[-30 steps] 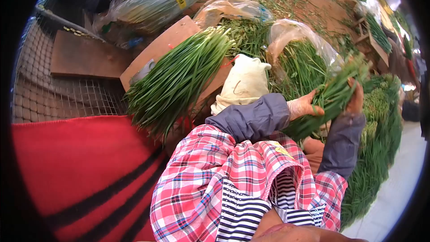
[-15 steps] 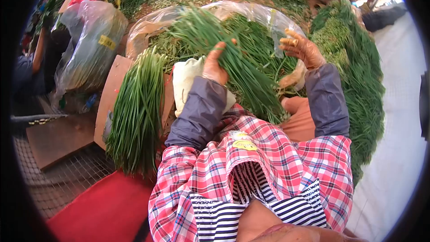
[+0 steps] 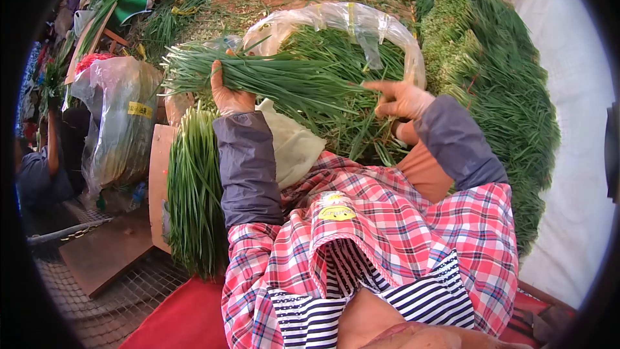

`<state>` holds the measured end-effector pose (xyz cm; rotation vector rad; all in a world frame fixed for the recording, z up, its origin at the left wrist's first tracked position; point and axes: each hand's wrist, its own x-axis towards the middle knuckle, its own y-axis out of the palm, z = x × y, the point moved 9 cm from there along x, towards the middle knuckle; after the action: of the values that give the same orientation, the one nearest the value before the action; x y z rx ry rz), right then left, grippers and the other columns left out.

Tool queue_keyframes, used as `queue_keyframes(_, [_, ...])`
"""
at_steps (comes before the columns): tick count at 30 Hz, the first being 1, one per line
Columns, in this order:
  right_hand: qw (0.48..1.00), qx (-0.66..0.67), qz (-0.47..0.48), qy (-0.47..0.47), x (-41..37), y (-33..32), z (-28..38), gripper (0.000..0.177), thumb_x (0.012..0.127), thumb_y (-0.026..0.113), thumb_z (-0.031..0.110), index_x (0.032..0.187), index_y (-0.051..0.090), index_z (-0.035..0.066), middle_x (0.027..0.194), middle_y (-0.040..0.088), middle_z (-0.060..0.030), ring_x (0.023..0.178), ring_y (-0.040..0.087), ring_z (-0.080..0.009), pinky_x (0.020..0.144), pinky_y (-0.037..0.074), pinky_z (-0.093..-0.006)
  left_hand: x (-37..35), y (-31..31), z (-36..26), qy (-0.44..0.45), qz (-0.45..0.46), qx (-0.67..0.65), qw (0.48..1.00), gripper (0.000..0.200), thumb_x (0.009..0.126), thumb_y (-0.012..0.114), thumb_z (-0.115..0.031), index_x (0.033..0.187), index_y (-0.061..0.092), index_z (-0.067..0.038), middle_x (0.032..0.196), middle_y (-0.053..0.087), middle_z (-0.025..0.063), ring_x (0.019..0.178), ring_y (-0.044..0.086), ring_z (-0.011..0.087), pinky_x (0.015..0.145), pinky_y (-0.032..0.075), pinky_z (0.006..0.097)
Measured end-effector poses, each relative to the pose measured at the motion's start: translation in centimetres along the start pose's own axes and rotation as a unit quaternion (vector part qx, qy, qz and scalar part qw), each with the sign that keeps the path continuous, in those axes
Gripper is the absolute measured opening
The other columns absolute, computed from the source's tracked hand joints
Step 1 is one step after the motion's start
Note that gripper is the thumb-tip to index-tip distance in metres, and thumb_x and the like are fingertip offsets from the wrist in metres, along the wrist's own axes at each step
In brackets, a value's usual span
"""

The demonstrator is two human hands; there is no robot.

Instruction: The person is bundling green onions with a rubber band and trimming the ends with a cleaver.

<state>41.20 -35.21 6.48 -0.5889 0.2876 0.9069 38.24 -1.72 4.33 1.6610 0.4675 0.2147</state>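
Note:
My left hand [image 3: 231,94] is wrapped around a bunch of garlic chives [image 3: 278,76], held sideways with the pale stem ends to the left and the green tips to the right. At those tips is my right hand [image 3: 405,98], forefinger stretched toward the leaves and the other fingers partly bent. Below both hands, more loose chives [image 3: 349,52] and trimmings lie in a clear plastic sheet [image 3: 413,58]. A cream cloth [image 3: 290,145] rests by my left forearm. Left of that forearm, a neat stack of chives [image 3: 194,200] hangs over a wooden board [image 3: 160,184].
A large heap of chives [image 3: 510,110] runs along the right, beside a white sheet [image 3: 575,90]. At the left stand a filled clear plastic bag [image 3: 123,136] and a brown board [image 3: 110,252]. Another person's arm [image 3: 53,142] shows at the far left. Scraps litter the ground behind.
My left hand has swung the chives left and turned them from slanting to nearly level. My right hand has come down and left to the leaf tips. The view has shifted slightly.

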Motion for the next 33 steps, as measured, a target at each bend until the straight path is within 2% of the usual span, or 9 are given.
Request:
queue_keyframes(2, [0.993,0.063,0.028,0.099,-1.3,0.8,0.2,0.030,0.089,0.055,0.013,0.118,0.057,0.008,0.089,0.064,-0.0042,0.060,0.049,-0.0041,0.051,0.041,-0.0192,0.2,1.1,-1.4,0.007,0.023,0.035,0.999,0.035,0.080,0.062,-0.024,0.106,0.057,-0.002,0.102,0.062,0.0109,0.094,0.057,0.0361,0.086,0.046,0.0540])
queue_keyframes(5, [0.950,0.301,-0.019,-0.079,-2.9,-1.7,0.4,0.026,0.091,0.052,0.014,0.114,0.058,0.003,0.089,0.064,-0.0039,0.057,0.047,-0.0038,0.051,0.039,-0.0176,0.1,0.8,-5.9,0.082,0.006,0.109,0.991,0.038,0.078,0.063,-0.025,0.108,0.055,-0.003,0.101,0.062,0.0108,0.093,0.058,0.0347,0.086,0.047,0.0519])
queue_keyframes(8, [0.963,0.261,-0.019,-0.057,-3.6,-3.6,-1.2,0.030,0.089,0.055,0.016,0.113,0.058,-0.001,0.100,0.064,-0.0067,0.059,0.048,-0.0032,0.051,0.040,-0.0169,0.0,2.9,-9.8,0.150,0.037,0.078,0.985,0.041,0.078,0.063,-0.024,0.111,0.052,-0.002,0.102,0.061,0.0118,0.093,0.059,0.0319,0.088,0.047,0.0512])
queue_keyframes(12, [0.972,0.230,-0.039,-0.020,-3.9,-5.4,-2.3,0.036,0.085,0.060,0.022,0.114,0.058,0.001,0.093,0.066,-0.0049,0.056,0.047,-0.0029,0.049,0.038,-0.0166,-0.6,6.2,-11.1,0.019,0.175,0.047,0.983,0.043,0.078,0.060,-0.022,0.114,0.051,-0.001,0.110,0.058,0.0143,0.099,0.057,0.0291,0.093,0.043,0.0502])
queue_keyframes(15, [0.982,0.186,-0.032,0.010,-3.0,-6.3,-4.5,0.035,0.085,0.061,0.021,0.113,0.058,0.002,0.090,0.065,-0.0037,0.060,0.051,-0.0033,0.052,0.040,-0.0178,-1.5,6.0,-14.3,0.175,0.057,0.152,0.971,0.049,0.078,0.059,-0.021,0.120,0.046,0.002,0.117,0.054,0.0166,0.105,0.054,0.0295,0.094,0.042,0.0496])
queue_keyframes(23, [0.994,0.057,-0.088,-0.016,2.1,-4.3,-10.5,0.030,0.087,0.060,0.017,0.113,0.058,0.001,0.094,0.065,-0.0058,0.076,0.057,-0.0079,0.063,0.043,-0.0192,-3.8,7.2,-21.6,0.250,-0.033,0.229,0.940,0.044,0.080,0.059,-0.021,0.117,0.051,0.001,0.116,0.056,0.0166,0.106,0.054,0.0314,0.091,0.045,0.0468])
queue_keyframes(26, [0.997,-0.004,-0.062,0.049,3.6,-2.1,-12.4,0.030,0.086,0.059,0.015,0.112,0.059,0.001,0.091,0.065,-0.0066,0.070,0.057,-0.0114,0.062,0.045,-0.0232,-4.0,8.4,-25.1,0.130,0.162,0.152,0.966,0.046,0.082,0.056,-0.021,0.119,0.048,0.005,0.119,0.053,0.0201,0.109,0.051,0.0350,0.095,0.041,0.0508])
queue_keyframes(30, [0.987,-0.132,0.001,0.087,9.0,2.6,-19.5,0.030,0.078,0.063,0.032,0.100,0.067,0.011,0.084,0.066,-0.0070,0.065,0.057,-0.0158,0.061,0.046,-0.0295,-4.8,10.5,-24.4,0.182,0.091,0.229,0.952,0.045,0.082,0.055,-0.019,0.118,0.047,0.007,0.115,0.054,0.0236,0.107,0.052,0.0359,0.094,0.041,0.0508])
queue_keyframes(33, [0.962,-0.222,0.031,0.157,8.8,5.0,-18.9,0.029,0.080,0.057,0.031,0.098,0.068,0.011,0.090,0.066,-0.0089,0.082,0.060,-0.0211,0.072,0.046,-0.0321,-4.7,13.8,-23.1,0.107,0.214,0.213,0.947,0.039,0.084,0.051,-0.017,0.117,0.049,0.004,0.114,0.055,0.0212,0.107,0.053,0.0326,0.097,0.040,0.0499])
